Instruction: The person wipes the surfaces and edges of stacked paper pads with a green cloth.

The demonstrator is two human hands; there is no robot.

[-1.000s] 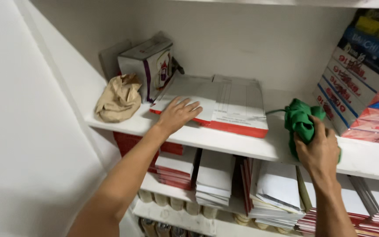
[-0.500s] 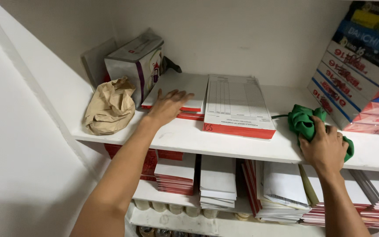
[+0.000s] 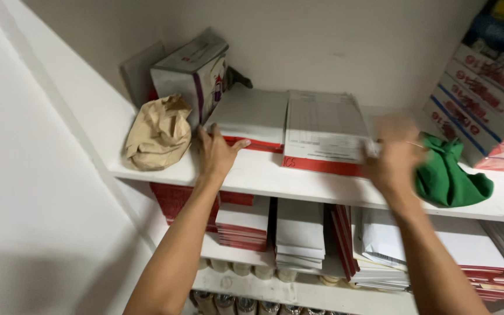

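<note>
My left hand (image 3: 214, 154) rests open on the white shelf (image 3: 263, 175), fingers against the front left corner of a white pad stack with red edges (image 3: 252, 114). Beside that stack lies a second pad with a printed form on top (image 3: 325, 122). My right hand (image 3: 395, 154) is motion-blurred at this pad's right edge, fingers spread, holding nothing that I can make out. A crumpled green cloth (image 3: 453, 181) lies on the shelf just right of that hand.
A crumpled brown paper bag (image 3: 158, 131) and a tilted white carton (image 3: 191, 70) sit at the shelf's left end. Leaning paper packs (image 3: 485, 87) fill the right end. Stacked pads and envelopes (image 3: 298, 227) crowd the lower shelf. A white wall closes the left side.
My right hand has let go of the green cloth and swung left to the printed pad. My left hand slid from the top of the left pad stack to its front left corner.
</note>
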